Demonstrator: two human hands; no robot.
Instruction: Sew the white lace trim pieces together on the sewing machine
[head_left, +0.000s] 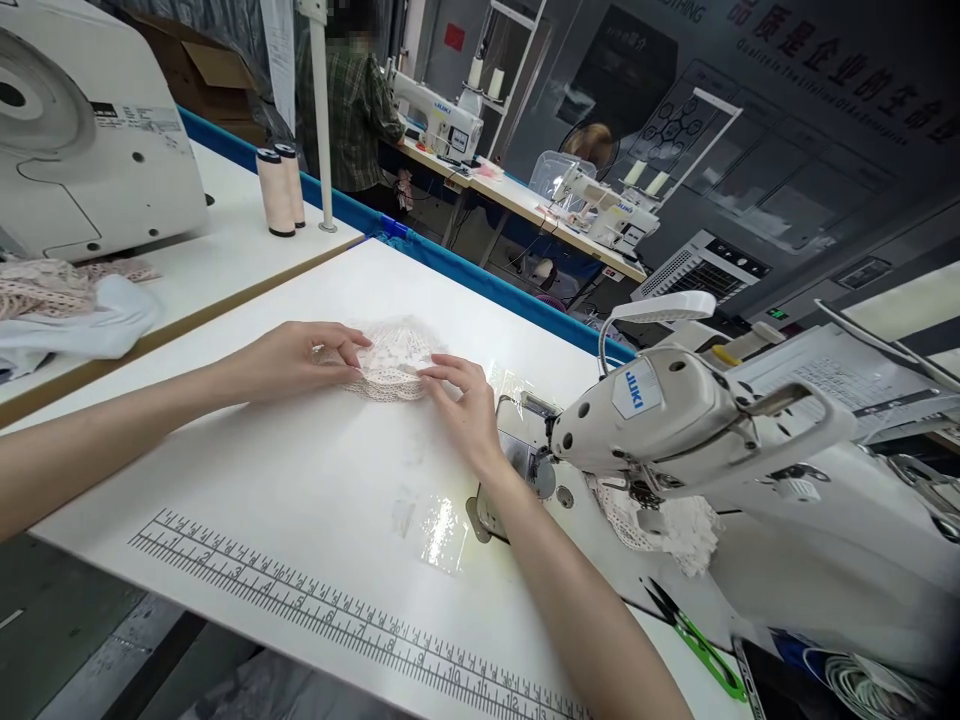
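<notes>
Both hands are at the upper centre of the frame, working on a pale pink lace piece (pixel 397 365) that lies gathered on the white surface (pixel 285 470). The left hand (pixel 301 358) is at the left edge of the piece, its thumb and fingers closed in a light grasp of the lace. The right hand (pixel 466 402) is at the right edge, its thumb and fingers likewise pinching the lace. A scalloped, perforated border faces the lower side of the frame.

Right of the right hand stands a sewing machine (pixel 645 405) marked JUKI. A second lace piece (pixel 686 535) lies beneath its arm. Scissors (pixel 688 632) with green handles rest at lower right. A printed ruler scale (pixel 337 615) runs along the near edge of the surface.

At upper left, two thread cones (pixel 274 195) stand near a metal pole (pixel 321 120); a white machine (pixel 97 140) and heaped fabric (pixel 105 315) occupy the far left. In the background, a person in a plaid shirt (pixel 345 110) is beside another sewing machine (pixel 442 115).
</notes>
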